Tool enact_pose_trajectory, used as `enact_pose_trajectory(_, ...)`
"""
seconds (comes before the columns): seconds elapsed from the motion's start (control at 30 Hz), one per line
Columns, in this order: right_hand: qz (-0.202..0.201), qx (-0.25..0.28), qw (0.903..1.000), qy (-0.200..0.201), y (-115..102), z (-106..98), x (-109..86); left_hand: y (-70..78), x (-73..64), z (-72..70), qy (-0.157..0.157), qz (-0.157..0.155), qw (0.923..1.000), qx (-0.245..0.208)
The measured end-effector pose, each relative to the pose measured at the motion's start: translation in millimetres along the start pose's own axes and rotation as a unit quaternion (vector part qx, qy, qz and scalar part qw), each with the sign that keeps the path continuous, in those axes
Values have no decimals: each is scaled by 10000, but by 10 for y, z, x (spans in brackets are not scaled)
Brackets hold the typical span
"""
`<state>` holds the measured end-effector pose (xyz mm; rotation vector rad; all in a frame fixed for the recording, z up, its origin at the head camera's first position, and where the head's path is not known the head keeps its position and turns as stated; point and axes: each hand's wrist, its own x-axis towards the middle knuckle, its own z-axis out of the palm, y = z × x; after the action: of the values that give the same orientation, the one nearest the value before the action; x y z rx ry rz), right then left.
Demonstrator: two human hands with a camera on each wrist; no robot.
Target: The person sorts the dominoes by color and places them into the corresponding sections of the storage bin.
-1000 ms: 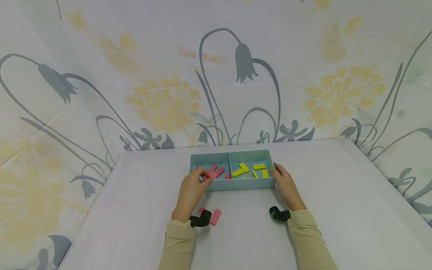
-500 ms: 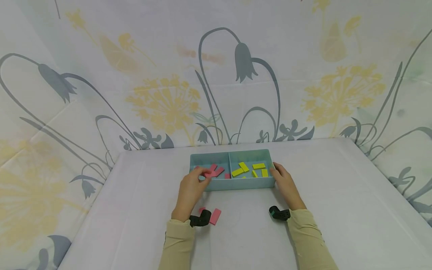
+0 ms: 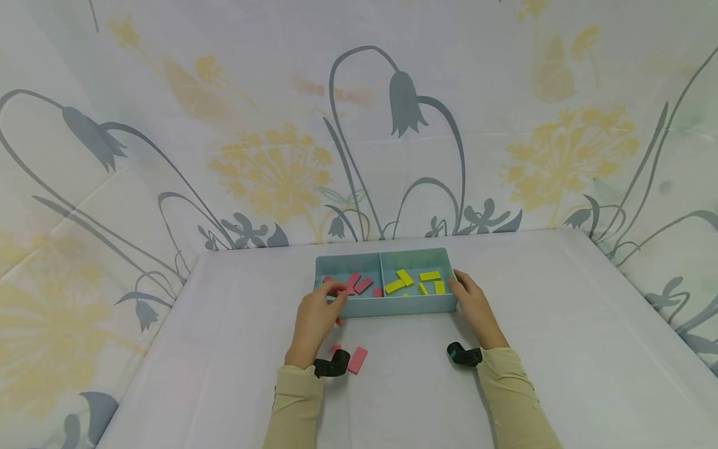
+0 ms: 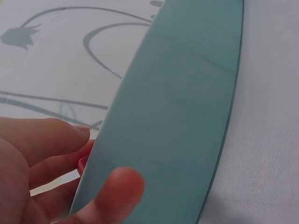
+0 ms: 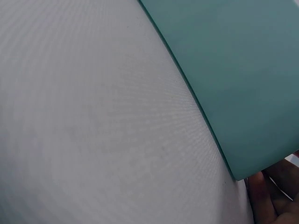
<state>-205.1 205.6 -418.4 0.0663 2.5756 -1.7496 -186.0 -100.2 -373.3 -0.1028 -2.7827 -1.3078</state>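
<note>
A light blue two-compartment box (image 3: 412, 304) holds several pink blocks (image 3: 363, 285) on the left and several yellow blocks (image 3: 429, 276) on the right. My left hand (image 3: 315, 317) is at the left part of the front rim, its thumb and a finger around a small pink block. In the left wrist view only a corner of that pink block (image 4: 82, 164) shows beside the rim; one fingertip (image 4: 125, 185) stands in front of the wall. My right hand (image 3: 474, 305) grips the box's right end; in the right wrist view its fingers (image 5: 261, 198) are partly hidden behind the corner.
Two more pink blocks lie on the white-covered table (image 3: 404, 399) near my left wrist, one whole block (image 3: 358, 360) and one partly hidden (image 3: 336, 348). A flower-patterned cloth (image 3: 280, 125) hangs behind and along both sides.
My left hand has shifted slightly left along the rim, and a fingertip now shows below it in front of the box. My right hand and the box stay in place.
</note>
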Motion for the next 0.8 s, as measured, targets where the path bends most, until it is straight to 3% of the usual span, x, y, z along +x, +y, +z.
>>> enact_pose_trajectory(0.23, 14, -3, 10000, 10, -6, 6, -3, -36, 10, 18, 5, -40, 10000, -58)
enact_pose_trajectory(0.57, 18, -8, 10000, 0, 15, -4, 24, -40, 16, 18, -313, -260, 9990, -194)
enact_pose_trajectory(0.8, 14, 56, 10000, -14, 26, -1, 26, -47, 13, 17, -360, -179, 9989, -234)
